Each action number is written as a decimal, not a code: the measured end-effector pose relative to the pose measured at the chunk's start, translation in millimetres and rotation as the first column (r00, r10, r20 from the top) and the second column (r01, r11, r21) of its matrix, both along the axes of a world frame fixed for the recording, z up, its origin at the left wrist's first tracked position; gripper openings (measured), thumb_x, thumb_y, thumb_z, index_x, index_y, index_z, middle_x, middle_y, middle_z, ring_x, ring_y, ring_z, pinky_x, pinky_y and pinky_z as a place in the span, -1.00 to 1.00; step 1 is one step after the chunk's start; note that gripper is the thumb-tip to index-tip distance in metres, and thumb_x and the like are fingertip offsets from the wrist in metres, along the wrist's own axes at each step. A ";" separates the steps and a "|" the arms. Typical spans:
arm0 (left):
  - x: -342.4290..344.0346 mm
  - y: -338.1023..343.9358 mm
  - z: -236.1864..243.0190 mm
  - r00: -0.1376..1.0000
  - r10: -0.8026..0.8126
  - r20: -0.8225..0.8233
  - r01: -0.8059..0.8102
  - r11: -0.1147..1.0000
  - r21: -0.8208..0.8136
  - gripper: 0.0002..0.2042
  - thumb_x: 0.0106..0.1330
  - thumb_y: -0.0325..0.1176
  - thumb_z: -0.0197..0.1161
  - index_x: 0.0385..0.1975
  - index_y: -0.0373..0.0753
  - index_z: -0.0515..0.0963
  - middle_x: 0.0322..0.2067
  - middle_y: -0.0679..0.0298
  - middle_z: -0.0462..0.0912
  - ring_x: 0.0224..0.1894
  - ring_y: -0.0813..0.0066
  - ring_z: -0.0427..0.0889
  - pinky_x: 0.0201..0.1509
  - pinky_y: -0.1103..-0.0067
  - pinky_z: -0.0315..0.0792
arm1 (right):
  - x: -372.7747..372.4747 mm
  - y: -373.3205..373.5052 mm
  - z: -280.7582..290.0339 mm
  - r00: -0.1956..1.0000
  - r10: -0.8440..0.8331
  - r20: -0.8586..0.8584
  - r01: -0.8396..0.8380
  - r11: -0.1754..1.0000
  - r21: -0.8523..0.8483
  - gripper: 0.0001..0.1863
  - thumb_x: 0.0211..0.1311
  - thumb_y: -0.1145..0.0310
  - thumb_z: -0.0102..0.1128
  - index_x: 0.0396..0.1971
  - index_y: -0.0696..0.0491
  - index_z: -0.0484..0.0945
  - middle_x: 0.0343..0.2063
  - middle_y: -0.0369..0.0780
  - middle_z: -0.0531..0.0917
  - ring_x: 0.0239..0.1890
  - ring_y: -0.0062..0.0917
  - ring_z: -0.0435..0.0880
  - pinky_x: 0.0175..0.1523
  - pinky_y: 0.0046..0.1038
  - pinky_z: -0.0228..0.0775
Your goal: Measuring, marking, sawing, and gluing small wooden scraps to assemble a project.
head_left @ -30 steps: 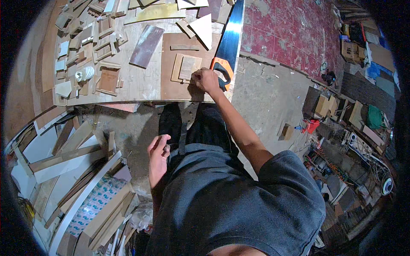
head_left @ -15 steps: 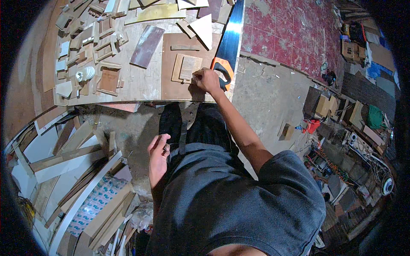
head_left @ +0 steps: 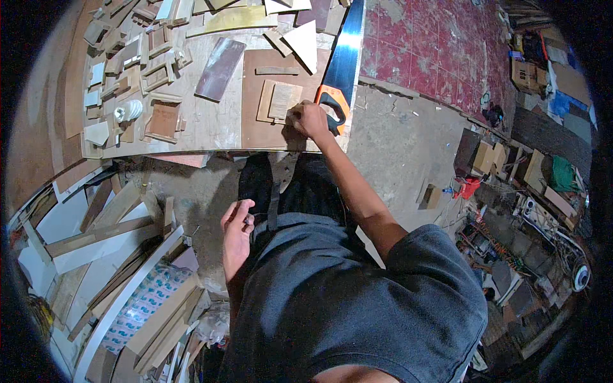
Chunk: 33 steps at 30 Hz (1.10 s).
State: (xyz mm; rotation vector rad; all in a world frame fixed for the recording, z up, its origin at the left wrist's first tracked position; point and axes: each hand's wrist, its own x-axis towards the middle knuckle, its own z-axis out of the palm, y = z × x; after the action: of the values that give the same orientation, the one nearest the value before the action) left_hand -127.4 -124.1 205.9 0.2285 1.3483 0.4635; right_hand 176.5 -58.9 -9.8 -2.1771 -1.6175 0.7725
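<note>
My right hand point(head_left: 311, 120) is closed at the lower right edge of a small pale wooden piece point(head_left: 285, 101). Its fingertips are in shadow, so what they pinch cannot be made out. That piece lies on a slightly larger wooden square point(head_left: 264, 110), which rests on a brown board point(head_left: 254, 137) at the table's front. Just right of this hand lies a handsaw point(head_left: 345, 60) with an orange and black handle, its blade pointing away. Beside my waist, my left hand point(head_left: 237, 235) hangs off the table, fingers loosely curled and apart; a small dark spot shows at one finger.
Small wooden frames and offcuts point(head_left: 159, 76) crowd the table's left, with a white spiral bulb point(head_left: 128, 111) among them. A dark rectangular panel point(head_left: 219, 69) and a white triangular piece point(head_left: 302, 48) lie nearer. Scrap boards point(head_left: 102, 242) pile up below left; clutter point(head_left: 511, 236) lines the floor at right.
My right hand has shifted very slightly at the edge of the small wooden piece, its fingers tucked a little lower. The left hand and the wood pieces look unmoved.
</note>
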 end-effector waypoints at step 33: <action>-6.9 -2.4 1.5 0.998 0.044 0.033 -0.043 0.999 -0.030 -0.82 0.41 -0.20 0.24 -0.19 -0.16 0.54 -0.22 0.43 0.57 -0.40 0.71 0.32 -0.36 0.74 0.19 | -2.5 -3.1 -1.3 0.969 -0.126 -0.210 0.142 0.988 0.060 -0.78 -0.03 0.40 0.35 -0.32 0.11 0.74 -0.38 0.01 0.69 -0.31 -0.18 0.72 -0.12 -0.29 0.58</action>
State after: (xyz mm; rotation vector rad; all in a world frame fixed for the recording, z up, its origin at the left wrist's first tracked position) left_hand -134.2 -126.6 207.4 0.1668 1.3279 0.4818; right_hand 174.0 -62.0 -11.1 -2.0542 -1.3612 0.8514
